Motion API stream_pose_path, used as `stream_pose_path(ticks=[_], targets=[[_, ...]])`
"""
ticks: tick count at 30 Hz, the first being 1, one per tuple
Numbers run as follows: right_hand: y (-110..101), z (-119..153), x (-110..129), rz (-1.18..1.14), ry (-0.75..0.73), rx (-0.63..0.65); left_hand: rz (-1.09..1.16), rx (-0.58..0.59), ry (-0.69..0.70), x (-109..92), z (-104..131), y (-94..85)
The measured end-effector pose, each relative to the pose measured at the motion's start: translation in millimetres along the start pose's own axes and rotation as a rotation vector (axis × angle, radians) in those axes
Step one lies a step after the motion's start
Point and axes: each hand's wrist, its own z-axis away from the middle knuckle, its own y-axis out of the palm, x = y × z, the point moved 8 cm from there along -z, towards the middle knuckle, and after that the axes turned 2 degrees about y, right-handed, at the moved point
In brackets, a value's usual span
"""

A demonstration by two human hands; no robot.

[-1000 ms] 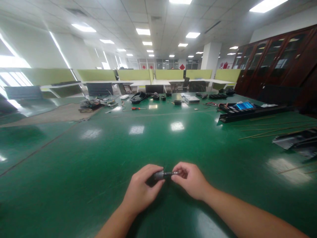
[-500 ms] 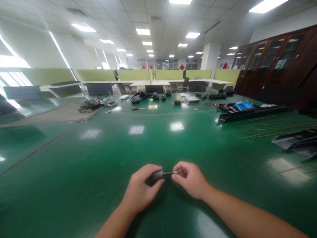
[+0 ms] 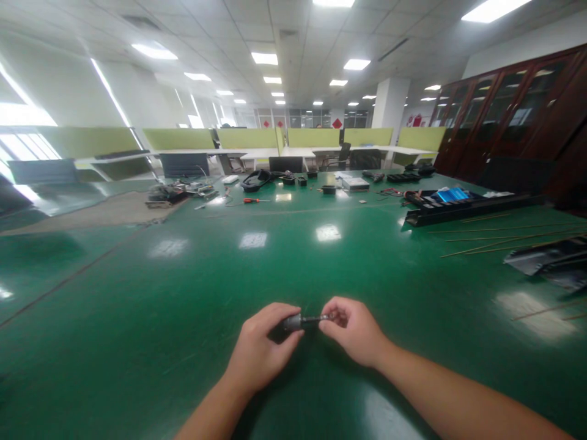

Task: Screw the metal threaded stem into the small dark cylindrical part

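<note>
A small dark cylindrical tool (image 3: pixel 292 322) with a grey collar and a thin metal shaft lies level between my hands, over the green tabletop (image 3: pixel 206 275). My left hand (image 3: pixel 266 348) is wrapped round its thick end, thumb below and index finger above. The fingertips of my right hand (image 3: pixel 352 329) pinch the tip of the shaft (image 3: pixel 314 319) on the right. My fingers partly hide both ends, and the tool's exact kind is too small to tell.
Across the table's far side lie an orange screwdriver (image 3: pixel 251 200), a black case (image 3: pixel 255 179), a white box (image 3: pixel 354 183) and cables and parts (image 3: pixel 183 190). At the right are a long black channel (image 3: pixel 458 211), thin rods (image 3: pixel 486 245) and clear-and-black parts (image 3: pixel 550 263).
My right hand has shifted very slightly to the right along the shaft. My left hand and the tool look almost the same.
</note>
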Motion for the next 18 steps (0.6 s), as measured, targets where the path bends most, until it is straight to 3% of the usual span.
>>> stream_pose_path(ticks=[18], targets=[[-0.4,-1.8,-2.5,-0.022,-0.007,-0.004,0.006,0.006,-0.013,2.1,-0.8,0.3]])
